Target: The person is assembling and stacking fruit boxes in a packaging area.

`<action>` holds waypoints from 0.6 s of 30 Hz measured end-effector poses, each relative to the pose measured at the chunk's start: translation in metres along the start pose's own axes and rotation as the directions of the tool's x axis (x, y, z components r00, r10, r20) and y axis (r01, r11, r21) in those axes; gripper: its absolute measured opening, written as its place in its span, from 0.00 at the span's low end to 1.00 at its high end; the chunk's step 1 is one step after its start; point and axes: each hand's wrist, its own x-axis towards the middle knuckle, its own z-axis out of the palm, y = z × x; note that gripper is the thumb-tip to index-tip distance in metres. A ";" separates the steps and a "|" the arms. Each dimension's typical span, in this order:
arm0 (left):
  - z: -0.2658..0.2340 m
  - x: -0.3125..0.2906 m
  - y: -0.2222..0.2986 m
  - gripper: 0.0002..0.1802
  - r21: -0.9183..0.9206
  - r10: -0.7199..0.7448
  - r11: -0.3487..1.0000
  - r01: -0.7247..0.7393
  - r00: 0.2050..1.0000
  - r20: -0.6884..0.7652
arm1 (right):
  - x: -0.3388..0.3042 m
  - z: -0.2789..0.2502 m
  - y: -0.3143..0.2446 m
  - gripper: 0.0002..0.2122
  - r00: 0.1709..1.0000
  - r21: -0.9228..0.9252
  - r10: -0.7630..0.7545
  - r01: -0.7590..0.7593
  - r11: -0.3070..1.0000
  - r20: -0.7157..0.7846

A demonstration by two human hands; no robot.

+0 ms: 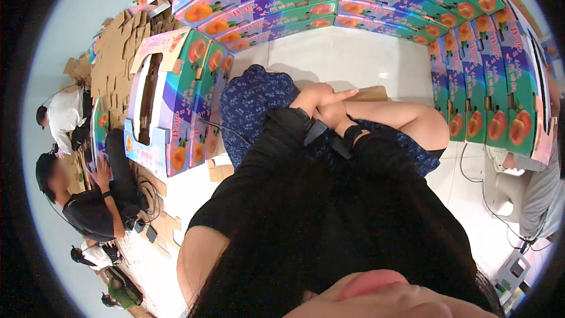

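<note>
My left hand [310, 98] and my right hand [334, 114] rest against each other over my crossed legs, in front of my dark blue patterned clothing [259, 101]. One finger of the left hand is stretched out to the right. Most of the right hand's fingers are hidden where the two hands meet. No object shows in either hand. A black band [352, 133] circles the right wrist. Just beyond the hands, a piece of brown cardboard [373, 93] lies on the pale floor [306, 53]. Nearest on the left stands a peach-printed carton [191, 97] with a long slot in its top.
Stacked peach-printed cartons [276, 9] form a wall ahead, and a row of cartons [494, 76] stands on the right. Brown cardboard [115, 53] is piled far left. Several people sit on the left, one in black [97, 212]. Another person in grey [538, 194] is at right, near cables.
</note>
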 end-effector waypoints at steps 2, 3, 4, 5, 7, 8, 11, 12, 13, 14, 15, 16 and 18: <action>0.004 0.001 0.000 0.63 0.027 -0.030 0.999 0.031 0.999 -0.026 | -0.002 0.002 0.007 0.15 0.999 -0.058 0.029 -0.027 0.998 0.030; 0.004 -0.002 0.000 0.63 0.024 -0.028 0.999 0.029 0.999 -0.036 | -0.002 0.002 0.006 0.15 0.999 -0.062 0.020 -0.018 0.998 0.033; 0.003 -0.005 0.000 0.63 -0.015 -0.015 1.000 0.015 0.999 -0.036 | -0.001 0.002 0.005 0.16 0.998 -0.078 0.036 -0.032 0.996 0.044; 0.003 -0.008 -0.001 0.63 -0.054 -0.002 0.999 0.000 0.999 -0.037 | 0.000 0.003 0.004 0.17 0.997 -0.093 0.052 -0.047 0.995 0.056; 0.000 -0.017 0.006 0.63 -0.054 0.033 0.998 -0.035 0.999 -0.034 | -0.002 0.001 0.006 0.18 0.993 -0.153 0.087 -0.074 0.985 0.079; -0.001 -0.021 0.009 0.64 -0.055 0.062 0.996 -0.063 0.998 -0.027 | -0.003 0.000 0.006 0.19 0.987 -0.207 0.124 -0.102 0.973 0.100; 0.001 -0.025 0.009 0.63 -0.016 0.112 0.993 -0.115 0.988 -0.103 | -0.004 -0.001 0.001 0.21 0.970 -0.261 0.209 -0.171 0.950 0.125; 0.003 -0.026 0.007 0.63 -0.018 0.115 0.993 -0.118 0.987 -0.110 | -0.004 -0.002 -0.002 0.21 0.971 -0.266 0.204 -0.165 0.950 0.127; 0.006 -0.026 0.005 0.63 -0.006 0.124 0.992 -0.126 0.983 -0.136 | -0.005 -0.003 -0.004 0.21 0.970 -0.252 0.202 -0.164 0.954 0.133; 0.009 -0.027 0.003 0.62 0.005 0.133 0.991 -0.134 0.978 -0.162 | -0.006 -0.004 -0.006 0.21 0.970 -0.239 0.200 -0.163 0.957 0.139; 0.011 -0.028 0.003 0.62 0.003 0.138 0.990 -0.139 0.976 -0.168 | -0.007 -0.005 -0.006 0.21 0.970 -0.245 0.197 -0.158 0.957 0.140; 0.013 -0.029 0.003 0.61 0.020 0.166 0.986 -0.165 0.964 -0.208 | -0.009 -0.005 -0.007 0.22 0.968 -0.260 0.216 -0.178 0.949 0.126; 0.015 -0.031 0.003 0.61 0.038 0.198 0.980 -0.195 0.946 -0.258 | -0.010 -0.005 -0.008 0.22 0.966 -0.288 0.237 -0.199 0.937 0.101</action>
